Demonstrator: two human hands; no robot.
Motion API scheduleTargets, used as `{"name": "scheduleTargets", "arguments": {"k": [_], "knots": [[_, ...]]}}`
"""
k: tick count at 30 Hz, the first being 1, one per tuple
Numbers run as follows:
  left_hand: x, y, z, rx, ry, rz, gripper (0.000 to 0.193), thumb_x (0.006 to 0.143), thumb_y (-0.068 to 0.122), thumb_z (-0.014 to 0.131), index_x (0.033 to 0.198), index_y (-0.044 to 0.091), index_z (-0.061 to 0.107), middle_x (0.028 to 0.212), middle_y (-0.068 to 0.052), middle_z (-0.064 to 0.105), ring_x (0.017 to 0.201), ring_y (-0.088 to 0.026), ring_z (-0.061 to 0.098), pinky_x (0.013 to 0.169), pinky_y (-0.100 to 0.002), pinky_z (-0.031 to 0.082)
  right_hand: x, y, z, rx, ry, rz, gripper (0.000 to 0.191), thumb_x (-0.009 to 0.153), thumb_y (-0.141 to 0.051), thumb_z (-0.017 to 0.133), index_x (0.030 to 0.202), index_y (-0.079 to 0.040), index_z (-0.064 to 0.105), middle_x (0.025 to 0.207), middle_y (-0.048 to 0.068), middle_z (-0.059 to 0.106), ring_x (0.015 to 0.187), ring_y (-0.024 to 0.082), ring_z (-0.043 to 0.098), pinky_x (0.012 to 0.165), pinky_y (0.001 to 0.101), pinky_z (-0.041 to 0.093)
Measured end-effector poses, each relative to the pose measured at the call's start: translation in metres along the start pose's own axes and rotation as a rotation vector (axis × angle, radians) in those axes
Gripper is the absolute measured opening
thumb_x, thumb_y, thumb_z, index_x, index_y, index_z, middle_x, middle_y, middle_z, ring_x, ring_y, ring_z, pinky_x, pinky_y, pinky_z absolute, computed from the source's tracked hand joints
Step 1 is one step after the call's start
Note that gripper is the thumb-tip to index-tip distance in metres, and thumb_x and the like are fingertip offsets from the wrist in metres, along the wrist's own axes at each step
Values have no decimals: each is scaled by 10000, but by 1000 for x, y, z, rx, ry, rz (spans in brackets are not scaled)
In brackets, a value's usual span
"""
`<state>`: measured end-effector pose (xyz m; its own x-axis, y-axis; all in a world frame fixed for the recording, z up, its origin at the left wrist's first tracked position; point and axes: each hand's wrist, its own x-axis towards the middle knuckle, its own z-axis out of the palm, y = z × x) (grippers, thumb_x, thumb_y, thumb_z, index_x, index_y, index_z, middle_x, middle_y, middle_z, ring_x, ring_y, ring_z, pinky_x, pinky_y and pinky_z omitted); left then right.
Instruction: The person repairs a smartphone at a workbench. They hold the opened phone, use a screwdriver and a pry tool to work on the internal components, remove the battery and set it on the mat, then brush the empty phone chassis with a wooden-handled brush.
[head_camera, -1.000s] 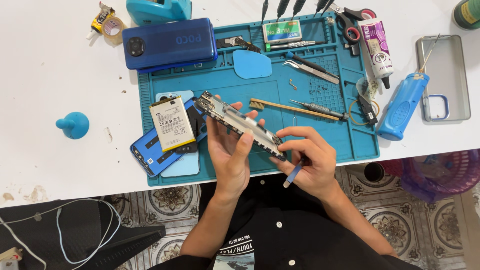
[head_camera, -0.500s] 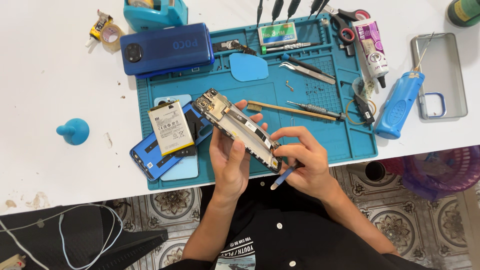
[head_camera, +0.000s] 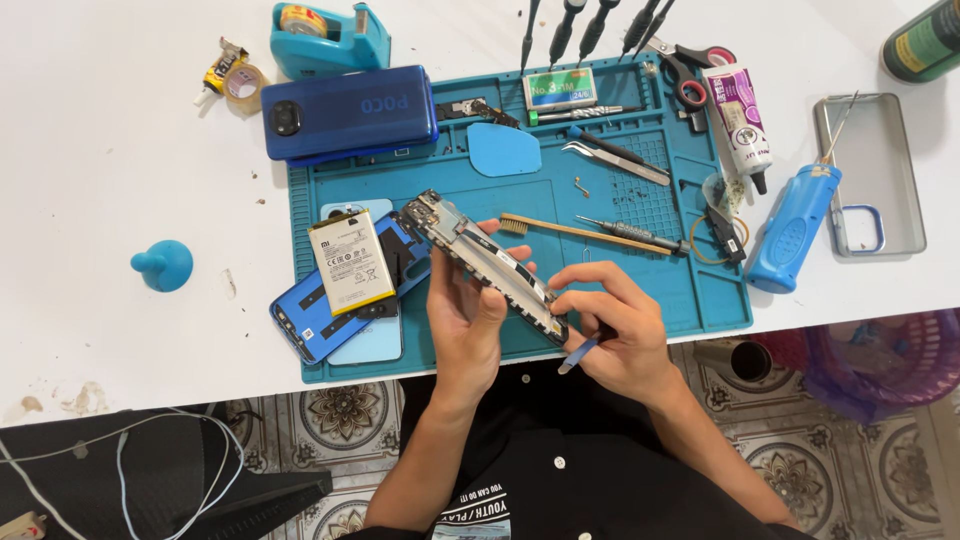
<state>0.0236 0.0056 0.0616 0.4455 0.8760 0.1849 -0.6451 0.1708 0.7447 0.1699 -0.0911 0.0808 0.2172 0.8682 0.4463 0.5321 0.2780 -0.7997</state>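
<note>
Little has shifted: right hand (head_camera: 615, 335) stays at the frame's near end. Mat (head_camera: 700, 300) below. Left hand (head_camera: 468, 318) clasps the phone frame (head_camera: 490, 265), long axis running up-left, above the mat's near edge. Right fingers pinch a blue pry tool (head_camera: 578, 356); its tip is hidden.

Blue tape dispenser (head_camera: 330, 38), scissors (head_camera: 690, 70), clear phone case (head_camera: 868, 175) on white table (head_camera: 110, 180).

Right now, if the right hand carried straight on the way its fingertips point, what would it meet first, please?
The right hand, holding a blue pry tool, points up-left and already touches the opened phone frame at its lower end. Past that it would likely meet the left hand; depth is unclear.
</note>
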Motion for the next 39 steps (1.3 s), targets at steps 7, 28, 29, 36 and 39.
{"name": "scheduleTargets", "arguments": {"k": [7,28,29,36,39], "knots": [[-2,10,2,56,-120,-66,873,914,310,845,1539,26,305,1545,-133,393,1312,-281,592,1027,-448,590,-6,2,2,-40,75,-10,289,774,114,745,1023,-29,722,1145,58,672,616,33,454,561,210,389],[2,6,-3,-228,-10,-181,687,1125,543,292,1586,42,382,1528,-171,496,1243,-273,597,956,-426,553,-5,20,-2,352,140,-201,196,1028,-250,695,1043,-56,676,901,104,733,904,220,654,801,327,562],[2,6,-3,-222,-15,-180,689,1121,547,296,1582,43,383,1523,-167,499,1241,-271,598,955,-426,555,-5,19,-2,329,120,-217,190,1032,-244,691,1053,-55,673,924,102,746,928,229,657,838,341,554],[3,8,0,-158,-31,-191,711,1083,557,366,1577,45,367,1516,-174,494,1260,-259,596,980,-442,569,-5,18,-1,235,65,-202,176,993,-211,716,1044,-44,693,934,85,758,943,234,647,850,341,543],[3,7,-1,-154,-44,-177,733,1083,562,379,1582,25,369,1512,-190,504,1237,-261,604,967,-427,577,-6,19,-1,262,56,-166,168,1004,-207,706,1052,-46,695,943,81,768,967,221,639,874,342,537]]}}
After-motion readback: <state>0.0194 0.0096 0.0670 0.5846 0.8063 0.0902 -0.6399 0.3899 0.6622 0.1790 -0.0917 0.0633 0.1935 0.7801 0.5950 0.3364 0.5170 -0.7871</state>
